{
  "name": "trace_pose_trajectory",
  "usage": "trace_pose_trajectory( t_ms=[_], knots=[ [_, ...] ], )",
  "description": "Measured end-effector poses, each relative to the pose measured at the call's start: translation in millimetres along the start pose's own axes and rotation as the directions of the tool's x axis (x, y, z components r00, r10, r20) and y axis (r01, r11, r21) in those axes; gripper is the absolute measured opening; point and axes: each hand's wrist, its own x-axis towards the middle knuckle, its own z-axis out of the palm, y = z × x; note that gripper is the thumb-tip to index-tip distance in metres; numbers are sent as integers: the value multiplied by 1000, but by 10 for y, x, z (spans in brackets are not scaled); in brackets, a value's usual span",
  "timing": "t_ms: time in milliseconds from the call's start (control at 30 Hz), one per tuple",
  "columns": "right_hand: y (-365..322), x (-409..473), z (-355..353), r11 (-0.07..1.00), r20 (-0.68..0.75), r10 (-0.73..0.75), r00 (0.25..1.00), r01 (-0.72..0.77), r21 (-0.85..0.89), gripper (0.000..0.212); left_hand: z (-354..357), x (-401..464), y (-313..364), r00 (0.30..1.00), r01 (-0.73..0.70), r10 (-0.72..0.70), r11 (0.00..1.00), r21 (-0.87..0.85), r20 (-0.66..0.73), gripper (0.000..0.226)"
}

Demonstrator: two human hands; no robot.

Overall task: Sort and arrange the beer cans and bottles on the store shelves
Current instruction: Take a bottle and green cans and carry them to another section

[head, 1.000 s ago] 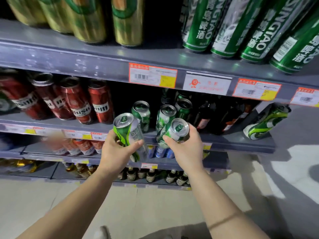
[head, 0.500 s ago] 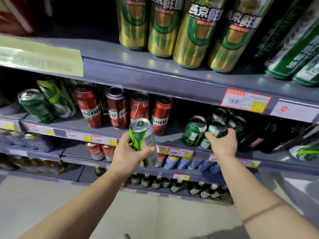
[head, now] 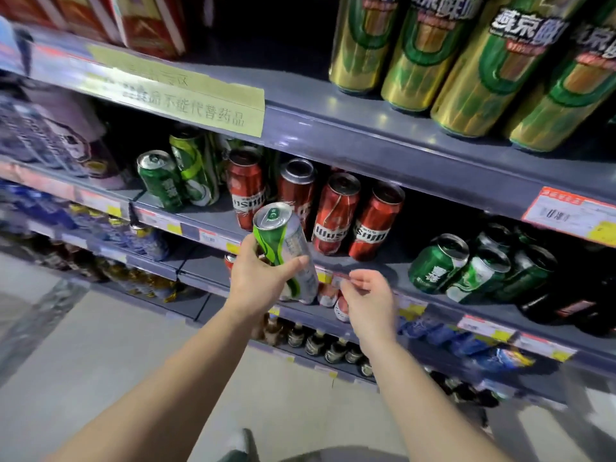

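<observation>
My left hand (head: 258, 281) grips a tall green-and-silver beer can (head: 286, 248), held tilted in front of the middle shelf (head: 376, 271). My right hand (head: 370, 301) hangs just right of it, fingers loosely curled, holding nothing. Behind the can stand several red cans (head: 336, 211). Left of them are a short dark green can (head: 160, 180) and a tall green-and-silver can (head: 196, 168) of the same design. Several short green cans (head: 440, 261) stand at the right of the same shelf.
Tall gold-and-green cans (head: 466, 61) fill the top shelf, with red cartons (head: 150, 25) at its left. Dark bottles (head: 566, 295) stand far right. Lower shelves hold blue cans (head: 443, 335) and small bottles (head: 316, 341). A pale floor (head: 116, 345) lies below.
My right hand has let go of the short green can on the shelf at the right and drawn back toward my left hand. The view has swung left.
</observation>
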Motion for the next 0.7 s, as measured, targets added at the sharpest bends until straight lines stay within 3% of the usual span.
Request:
trace_pose_trajectory(
  t_ms=[167,300,367,500,700],
  knots=[
    [-621,-114,585,989,238,-120,964,138,-61,21,-638,185,-26,989,-19,20,1000,10,-145,40],
    [-1025,-72,1213,981,288,-167,943,188,-49,66,-1157,487,-69,990,-41,48,998,54,-136,41],
    [-1185,26,1562,979,215,-141,966,168,-113,80,-1425,668,-77,993,-37,47,995,94,-105,47],
    [-1440,315,2051,990,-37,-7,999,2,-144,81,-1834,1018,-129,997,-73,74,987,144,-3,51],
    [-1357,330,2112,998,-216,-33,976,21,-57,63,-1990,1287,-143,988,-127,107,974,187,115,51]
  ],
)
